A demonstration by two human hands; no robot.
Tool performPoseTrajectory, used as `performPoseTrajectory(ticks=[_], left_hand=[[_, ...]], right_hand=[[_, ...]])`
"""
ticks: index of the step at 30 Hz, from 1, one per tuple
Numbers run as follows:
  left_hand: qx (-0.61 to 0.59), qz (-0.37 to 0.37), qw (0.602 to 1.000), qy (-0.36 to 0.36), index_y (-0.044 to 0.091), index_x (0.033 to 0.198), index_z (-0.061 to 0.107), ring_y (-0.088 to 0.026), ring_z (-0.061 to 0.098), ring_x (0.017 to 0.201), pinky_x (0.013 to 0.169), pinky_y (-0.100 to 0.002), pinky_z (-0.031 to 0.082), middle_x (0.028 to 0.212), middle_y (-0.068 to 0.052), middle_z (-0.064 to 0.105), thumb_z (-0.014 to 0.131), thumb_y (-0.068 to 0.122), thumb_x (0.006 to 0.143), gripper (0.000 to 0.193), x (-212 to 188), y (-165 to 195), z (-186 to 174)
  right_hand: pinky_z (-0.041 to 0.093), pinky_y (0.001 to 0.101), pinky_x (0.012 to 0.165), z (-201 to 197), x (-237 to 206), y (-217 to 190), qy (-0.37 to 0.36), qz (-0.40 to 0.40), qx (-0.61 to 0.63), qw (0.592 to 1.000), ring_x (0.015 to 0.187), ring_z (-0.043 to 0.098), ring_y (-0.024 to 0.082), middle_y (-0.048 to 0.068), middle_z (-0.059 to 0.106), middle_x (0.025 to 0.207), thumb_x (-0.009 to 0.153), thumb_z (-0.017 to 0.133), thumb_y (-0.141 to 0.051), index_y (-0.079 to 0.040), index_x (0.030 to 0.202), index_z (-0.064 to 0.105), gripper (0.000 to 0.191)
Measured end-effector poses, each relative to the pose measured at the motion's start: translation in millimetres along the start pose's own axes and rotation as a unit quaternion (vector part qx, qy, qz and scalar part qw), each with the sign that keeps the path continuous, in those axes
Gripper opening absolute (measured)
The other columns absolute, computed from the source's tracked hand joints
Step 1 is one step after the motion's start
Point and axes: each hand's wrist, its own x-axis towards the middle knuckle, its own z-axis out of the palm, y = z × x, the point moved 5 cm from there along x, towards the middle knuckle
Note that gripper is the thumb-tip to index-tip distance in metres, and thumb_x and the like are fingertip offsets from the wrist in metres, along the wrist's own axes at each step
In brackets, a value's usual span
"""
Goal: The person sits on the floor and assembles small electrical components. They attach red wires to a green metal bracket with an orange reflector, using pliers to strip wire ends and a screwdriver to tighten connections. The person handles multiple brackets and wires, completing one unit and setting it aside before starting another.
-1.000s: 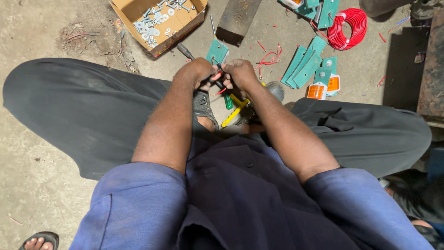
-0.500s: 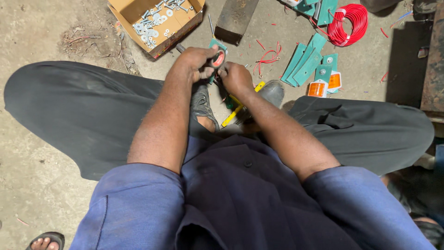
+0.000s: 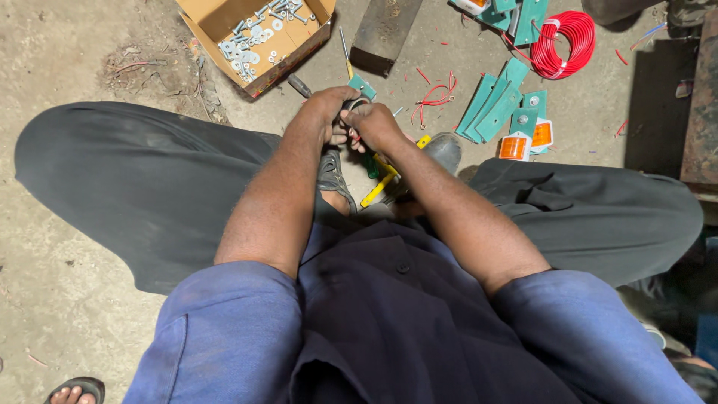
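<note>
Red wire (image 3: 357, 137) is pinched between both hands, just above the lap and over the concrete floor (image 3: 90, 60). The left hand (image 3: 327, 111) is curled tight, and the right hand (image 3: 374, 123) is closed on the wire too, though exactly what else is gripped can't be made out. It looks thin, light and bendy, so it's probably best held close to the working end. A teal bracket (image 3: 362, 85) sits just beyond the knuckles, a cardboard box of bolts (image 3: 258, 37) further off. Open room is found leftward; the right is crowded by teal plates (image 3: 493, 105) and a red wire coil (image 3: 565, 41).
</note>
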Motion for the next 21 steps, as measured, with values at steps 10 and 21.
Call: performPoseTrajectory(ticks=[10,21], left_hand=[[0.212,-0.026,0.976,-0.03,0.01,0.097,0.065,-0.024,0.063,0.072,0.069,-0.046,0.058,0.086,-0.006,0.065,0.051,0.052,0.102,0.044,1,-16,-13],[0.29,0.042,0.956,-0.021,0.001,0.094,0.072,-0.017,0.062,0.071,0.063,-0.036,0.052,0.088,-0.006,0.072,0.074,0.025,0.095,0.024,-10,1,-21]], right_hand=[[0.048,0.0284,0.047,-19,-1,15,-0.033,0.009,0.021,0.999,0.052,0.062,0.013,0.003,0.064,0.066,0.098,0.067,-0.015,-0.003,0.081,0.066,0.021],[0.049,0.0283,0.046,-34,7,22,0.0,-0.044,0.018,0.999,0.052,0.063,0.012,0.003,0.065,0.066,0.097,0.067,-0.012,-0.004,0.082,0.064,0.017]])
